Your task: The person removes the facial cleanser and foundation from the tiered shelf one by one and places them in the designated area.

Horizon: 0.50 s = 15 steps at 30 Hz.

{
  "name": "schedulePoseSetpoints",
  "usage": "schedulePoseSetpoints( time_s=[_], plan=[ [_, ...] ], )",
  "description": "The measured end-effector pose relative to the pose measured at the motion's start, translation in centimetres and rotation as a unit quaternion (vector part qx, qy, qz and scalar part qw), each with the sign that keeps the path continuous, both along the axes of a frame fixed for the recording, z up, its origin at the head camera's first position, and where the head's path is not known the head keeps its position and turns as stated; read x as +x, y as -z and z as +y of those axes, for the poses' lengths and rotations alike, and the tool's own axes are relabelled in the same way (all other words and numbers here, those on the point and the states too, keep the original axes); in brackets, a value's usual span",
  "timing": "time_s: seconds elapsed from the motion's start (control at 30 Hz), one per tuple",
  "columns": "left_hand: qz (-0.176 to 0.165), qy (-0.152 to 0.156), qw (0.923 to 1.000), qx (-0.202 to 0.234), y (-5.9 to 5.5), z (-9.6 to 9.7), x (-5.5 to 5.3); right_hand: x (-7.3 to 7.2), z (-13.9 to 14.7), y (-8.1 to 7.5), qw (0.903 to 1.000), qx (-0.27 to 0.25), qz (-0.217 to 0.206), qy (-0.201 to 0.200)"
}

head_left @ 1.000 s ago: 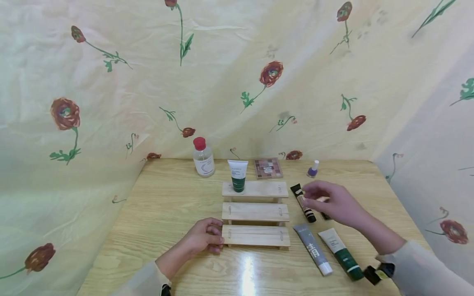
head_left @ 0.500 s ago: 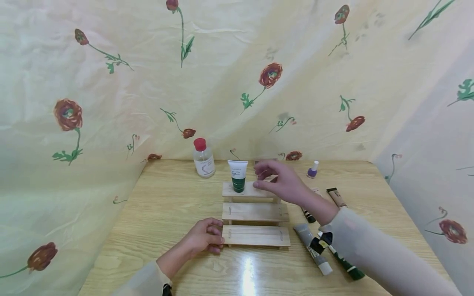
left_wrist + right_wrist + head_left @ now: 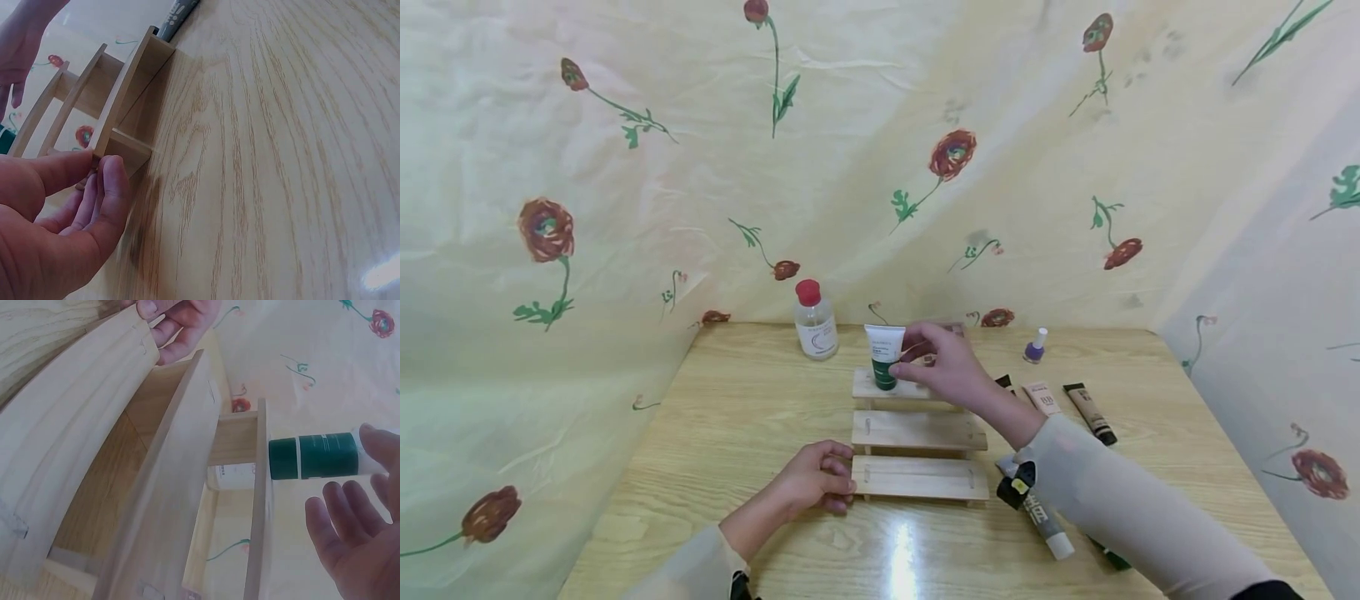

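A three-step wooden display rack (image 3: 917,429) stands mid-table. Its lowest step is pinched at the left end by my left hand (image 3: 812,479), thumb on top and fingers curled below, as the left wrist view also shows. On the top step a white and green squeeze tube (image 3: 885,343) stands upright on its cap. My right hand (image 3: 947,367) is at the tube's right side, thumb tip overlapping its front. In the right wrist view the thumb lies over the tube's pale end, while the other fingers (image 3: 340,512) are spread apart below the tube (image 3: 328,455).
Left of the rack's back is a clear bottle (image 3: 816,333) with a red cap. A makeup palette (image 3: 953,328) is mostly hidden behind my right hand. Nail polish (image 3: 1034,348), a BB tube (image 3: 1043,398), a brown tube (image 3: 1090,414) and a grey tube (image 3: 1051,529) are on the right.
My right hand has moved left from above the tubes on the right, across the rack's top step, to the white and green tube. The left hand has kept its place on the rack.
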<state>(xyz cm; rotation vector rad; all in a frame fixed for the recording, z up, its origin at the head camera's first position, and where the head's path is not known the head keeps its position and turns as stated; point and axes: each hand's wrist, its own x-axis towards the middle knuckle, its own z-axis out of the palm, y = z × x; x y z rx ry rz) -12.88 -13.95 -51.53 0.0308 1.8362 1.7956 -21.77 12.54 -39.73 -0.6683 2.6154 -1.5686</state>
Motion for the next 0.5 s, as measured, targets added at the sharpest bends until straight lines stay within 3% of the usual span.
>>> schedulePoseSetpoints(
  time_s=[0.5],
  plan=[
    [0.0,0.003,1.0,0.003,-0.14,0.02,-0.01,-0.23,-0.74,0.23,0.9997,-0.014,-0.007,0.017]
  ],
)
